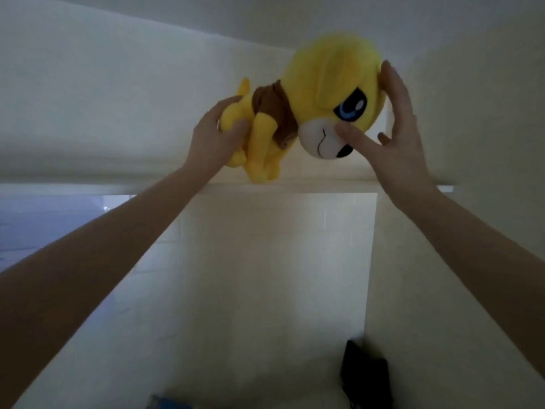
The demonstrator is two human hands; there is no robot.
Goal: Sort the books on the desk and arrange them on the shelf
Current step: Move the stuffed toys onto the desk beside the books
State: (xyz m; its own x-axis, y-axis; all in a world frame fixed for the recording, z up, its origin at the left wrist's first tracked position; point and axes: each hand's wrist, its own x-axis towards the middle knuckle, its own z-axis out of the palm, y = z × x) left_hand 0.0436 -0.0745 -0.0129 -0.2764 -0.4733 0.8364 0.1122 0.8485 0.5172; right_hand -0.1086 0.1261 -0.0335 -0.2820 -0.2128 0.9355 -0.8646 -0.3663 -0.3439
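Note:
A yellow plush dog point(321, 93) with a brown vest, a white snout and a blue eye is held up above the white shelf board point(295, 185). My left hand point(216, 134) grips its rear body, fingers closed around it. My right hand point(395, 125) cups its head, thumb on the snout and fingers spread behind the head. The toy tilts head-down to the right, its legs hanging just over the shelf's front edge. No books are clearly in view.
A white compartment opens below the shelf board, with an upright white panel point(372, 261) on its right. A dark object point(364, 376) stands near the bottom of that compartment. A blue thing point(165, 402) shows at the bottom edge.

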